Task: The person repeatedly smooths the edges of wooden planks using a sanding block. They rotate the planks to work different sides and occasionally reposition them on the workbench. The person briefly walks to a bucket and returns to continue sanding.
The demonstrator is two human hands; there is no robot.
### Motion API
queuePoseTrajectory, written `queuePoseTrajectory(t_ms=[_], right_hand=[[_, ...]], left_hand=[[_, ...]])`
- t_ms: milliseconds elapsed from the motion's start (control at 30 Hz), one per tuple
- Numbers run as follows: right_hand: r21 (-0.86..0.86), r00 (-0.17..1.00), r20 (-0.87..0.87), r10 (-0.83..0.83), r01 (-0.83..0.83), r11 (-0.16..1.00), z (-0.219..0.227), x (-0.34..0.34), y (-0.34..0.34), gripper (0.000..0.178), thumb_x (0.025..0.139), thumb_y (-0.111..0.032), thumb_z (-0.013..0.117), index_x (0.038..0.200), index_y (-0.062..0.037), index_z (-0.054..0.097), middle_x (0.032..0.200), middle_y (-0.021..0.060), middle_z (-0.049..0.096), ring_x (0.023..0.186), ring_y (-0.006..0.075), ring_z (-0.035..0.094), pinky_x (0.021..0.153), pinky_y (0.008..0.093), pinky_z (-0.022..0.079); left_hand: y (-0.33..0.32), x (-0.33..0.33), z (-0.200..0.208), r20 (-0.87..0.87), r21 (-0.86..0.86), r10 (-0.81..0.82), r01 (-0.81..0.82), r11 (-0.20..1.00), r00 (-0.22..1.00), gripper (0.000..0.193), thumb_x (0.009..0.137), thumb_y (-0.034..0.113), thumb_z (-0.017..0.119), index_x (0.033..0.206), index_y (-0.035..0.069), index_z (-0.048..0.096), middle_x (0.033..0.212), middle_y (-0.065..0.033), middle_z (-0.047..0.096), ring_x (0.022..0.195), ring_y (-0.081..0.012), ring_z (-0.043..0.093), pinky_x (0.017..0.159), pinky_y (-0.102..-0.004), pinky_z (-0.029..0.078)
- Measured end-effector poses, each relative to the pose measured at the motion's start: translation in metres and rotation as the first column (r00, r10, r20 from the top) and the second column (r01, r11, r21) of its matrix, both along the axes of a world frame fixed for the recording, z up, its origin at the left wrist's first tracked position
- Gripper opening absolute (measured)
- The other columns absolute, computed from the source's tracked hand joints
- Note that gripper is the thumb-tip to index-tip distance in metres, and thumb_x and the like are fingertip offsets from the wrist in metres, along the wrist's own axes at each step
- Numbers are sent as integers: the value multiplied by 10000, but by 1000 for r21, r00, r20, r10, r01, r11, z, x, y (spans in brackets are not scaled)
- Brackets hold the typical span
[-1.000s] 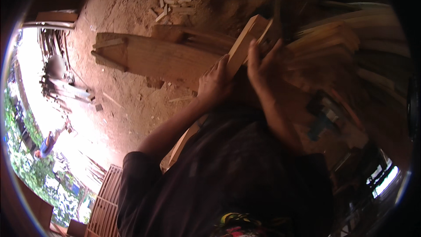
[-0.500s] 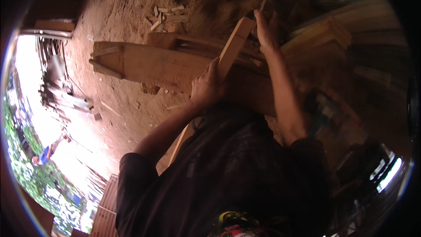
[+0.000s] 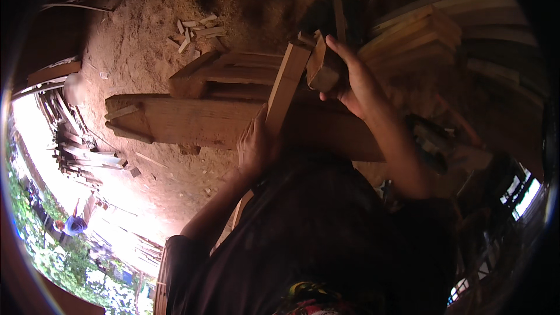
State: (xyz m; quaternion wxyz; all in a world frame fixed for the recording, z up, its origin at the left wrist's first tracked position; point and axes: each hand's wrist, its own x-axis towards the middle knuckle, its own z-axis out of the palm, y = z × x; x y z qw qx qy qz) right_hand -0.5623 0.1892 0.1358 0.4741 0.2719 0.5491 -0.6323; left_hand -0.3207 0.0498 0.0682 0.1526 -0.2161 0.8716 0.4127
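My left hand (image 3: pixel 255 146) grips the wooden slat (image 3: pixel 284 90) upright while my right hand (image 3: pixel 356 79) clasps a wood block (image 3: pixel 322 70) against its top end, so next I judge a steady, square stroke down it

An open-sided woodworking shed: sawdust floor (image 3: pixel 134 52), stacked planks (image 3: pixel 420 35), offcuts (image 3: pixel 192 26).
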Motion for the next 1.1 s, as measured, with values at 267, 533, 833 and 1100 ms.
queuePoseTrajectory(t_ms=[267, 533, 833, 1100], right_hand=[[79, 955, 255, 149, -174, 982, 23, -31, -13, 574, 977, -572, 584, 1281, -92, 505, 877, 103, 626, 588, 184, 625, 372, 244, 423], [84, 954, 257, 151, -178, 980, -60, -40, -7, 510, 976, -581, 566, 1218, -132, 531, 966, 90, 646, 623, 189, 608, 392, 264, 376], [50, 929, 280, 243, -266, 963, -51, -39, -3, 526, 949, -592, 598, 1234, -151, 570, 967, 87, 652, 660, 188, 621, 466, 289, 454], [85, 995, 100, -29, 20, 996, -106, 0, 10, 613, 899, -627, 661, 1259, -136, 593, 995, 86, 654, 706, 182, 642, 466, 316, 458]], left_hand=[[-2, 1, -2, -71, 20, -68, 70, 997, 995, 750, 869, 142, 642, 1543, 10, 339, 1531, -225, 498, 1299, -424, 574, 1045, -515, 472], [-4, 0, 1, -55, 51, -59, 62, 997, 997, 781, 876, 154, 664, 1558, 1, 315, 1519, -243, 503, 1277, -436, 590, 1012, -511, 477], [1, 7, -5, 30, 32, -35, 34, 999, 999, 781, 865, 136, 662, 1562, 23, 329, 1497, -246, 521, 1269, -458, 583, 1036, -533, 472], [-6, 3, 2, -21, 77, -53, 55, 996, 998, 784, 855, 112, 628, 1565, 30, 305, 1509, -248, 502, 1271, -460, 568, 1056, -532, 463]])
